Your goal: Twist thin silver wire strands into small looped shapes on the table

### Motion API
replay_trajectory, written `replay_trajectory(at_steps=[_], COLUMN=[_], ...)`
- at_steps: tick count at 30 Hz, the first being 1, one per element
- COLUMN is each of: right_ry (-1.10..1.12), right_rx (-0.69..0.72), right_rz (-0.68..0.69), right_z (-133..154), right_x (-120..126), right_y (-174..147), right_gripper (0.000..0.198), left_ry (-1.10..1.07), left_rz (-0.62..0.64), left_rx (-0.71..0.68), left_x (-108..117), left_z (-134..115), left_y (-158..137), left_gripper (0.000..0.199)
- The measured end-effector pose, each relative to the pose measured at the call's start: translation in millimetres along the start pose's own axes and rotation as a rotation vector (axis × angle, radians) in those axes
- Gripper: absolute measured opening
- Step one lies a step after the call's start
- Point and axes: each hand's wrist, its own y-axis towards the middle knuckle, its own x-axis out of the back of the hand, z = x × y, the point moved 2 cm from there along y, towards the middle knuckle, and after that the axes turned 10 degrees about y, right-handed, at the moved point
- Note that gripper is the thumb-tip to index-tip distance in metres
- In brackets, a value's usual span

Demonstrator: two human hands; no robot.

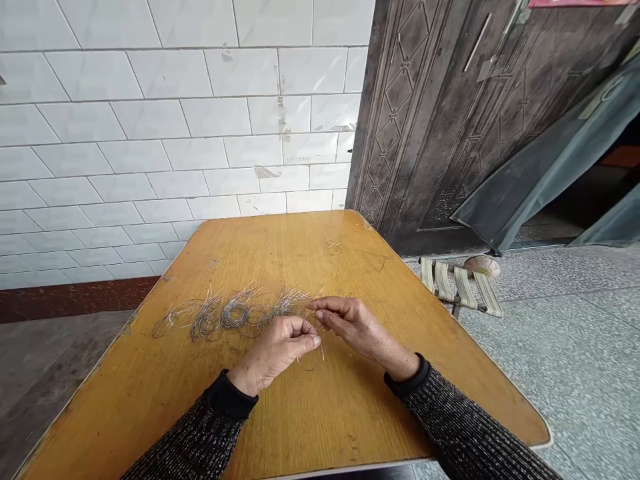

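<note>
My left hand (280, 350) is closed, its thumb and index finger pinching a thin metal wire (323, 353). One end and a curved loop of that wire hang below the fingertips, over the table. Close by on the right, my right hand (360, 330) has its thumb and index finger drawn together at the upper part of the wire; the exact contact is too fine to see. Just beyond the left hand lies a row of coiled wire bundles (235, 312), grey and silvery, with loose ends fanning out. The nearest bundle (287, 303) is partly hidden behind my hands.
The wooden table (310, 427) has rounded corners and stands near a white tiled wall (210, 120). Small wire loops (333, 247) and a bent wire (377, 259) lie farther back. A strapped folding stool (460, 287) is on the floor at right, near a dark carved door (415, 133) and curtain (545, 160).
</note>
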Motion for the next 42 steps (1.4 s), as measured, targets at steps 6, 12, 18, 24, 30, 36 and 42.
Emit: replay_trajectory(at_steps=[6, 12, 18, 24, 30, 36, 42], right_ry=[-0.31, -0.422, -0.472, -0.603, -0.754, -0.809, -0.863], right_rx=[0.148, 0.152, 0.167, 0.212, 0.239, 0.259, 0.307], right_rz=[0.052, -0.037, -0.083, -0.106, -0.1, -0.072, -0.026], right_z=[13, 12, 7, 8, 8, 10, 15], right_x=[2, 1, 0, 3, 4, 2, 0], right_y=[-2, -1, -2, -5, -8, -9, -10], right_gripper=[0.029, 0.023, 0.022, 0.024, 0.024, 0.022, 0.022], left_ry=[-0.004, -0.041, -0.098, -0.227, -0.288, -0.292, -0.324], left_rz=[0.049, 0.038, 0.027, -0.077, -0.068, -0.083, -0.062], left_rx=[0.019, 0.017, 0.072, 0.064, 0.058, 0.067, 0.079], left_x=[0, -1, -4, -3, -3, -3, -3], left_z=[2, 4, 6, 6, 4, 7, 9], left_y=[1, 1, 3, 4, 3, 4, 5], left_gripper=[0.015, 0.017, 0.021, 0.017, 0.015, 0.017, 0.019])
